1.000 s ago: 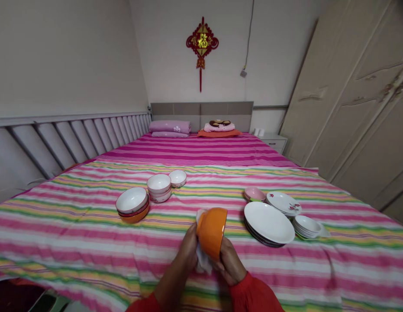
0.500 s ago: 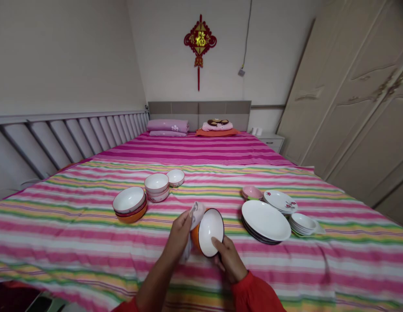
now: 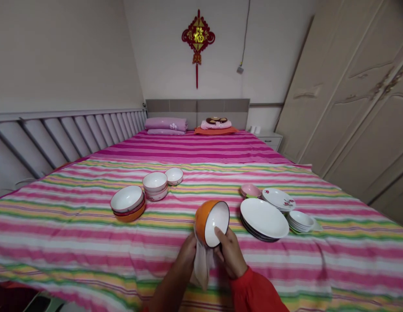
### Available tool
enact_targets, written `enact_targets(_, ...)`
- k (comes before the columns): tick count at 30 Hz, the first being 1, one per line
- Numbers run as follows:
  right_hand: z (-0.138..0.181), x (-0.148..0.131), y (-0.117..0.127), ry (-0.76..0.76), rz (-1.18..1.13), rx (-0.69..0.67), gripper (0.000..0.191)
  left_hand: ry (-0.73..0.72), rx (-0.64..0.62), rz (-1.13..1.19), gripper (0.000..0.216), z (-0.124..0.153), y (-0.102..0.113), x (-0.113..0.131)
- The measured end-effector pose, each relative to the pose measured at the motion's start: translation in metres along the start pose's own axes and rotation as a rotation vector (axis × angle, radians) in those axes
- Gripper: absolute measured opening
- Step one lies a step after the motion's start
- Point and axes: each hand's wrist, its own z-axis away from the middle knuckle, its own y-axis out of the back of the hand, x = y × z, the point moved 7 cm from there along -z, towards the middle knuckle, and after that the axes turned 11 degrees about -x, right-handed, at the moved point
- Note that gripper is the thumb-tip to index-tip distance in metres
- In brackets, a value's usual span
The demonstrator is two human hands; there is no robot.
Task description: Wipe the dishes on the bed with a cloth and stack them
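An orange bowl (image 3: 211,221) with a white inside is held up on its side above the striped bed, its opening facing me. My right hand (image 3: 230,253) grips its lower rim, thumb inside the bowl. My left hand (image 3: 187,251) is closed on a white cloth (image 3: 201,266) that hangs below and against the bowl's underside.
A stack of larger bowls (image 3: 127,203) and small white bowls (image 3: 156,185) sit at the left on the striped bedsheet (image 3: 74,225). At the right lie white plates (image 3: 264,219), a flowered plate (image 3: 278,199), small dishes (image 3: 301,220) and a pink bowl (image 3: 250,190). A wardrobe (image 3: 360,108) stands on the right.
The bowl turned from bottom-up to its white inside facing me. My left hand with the cloth dropped from the bowl's top rim to beneath it.
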Motion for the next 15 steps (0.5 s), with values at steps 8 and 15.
enact_targets(8, 0.000, 0.017, 0.014, -0.076, 0.204, -0.085, 0.053, -0.120, 0.044, -0.017, 0.049, 0.020, 0.004, 0.045)
enact_targets(15, 0.019, 0.015, -0.014, -0.096, 0.075, -0.233, 0.055, 0.087, 0.064, -0.145, 0.045, 0.008, 0.012, 0.055)
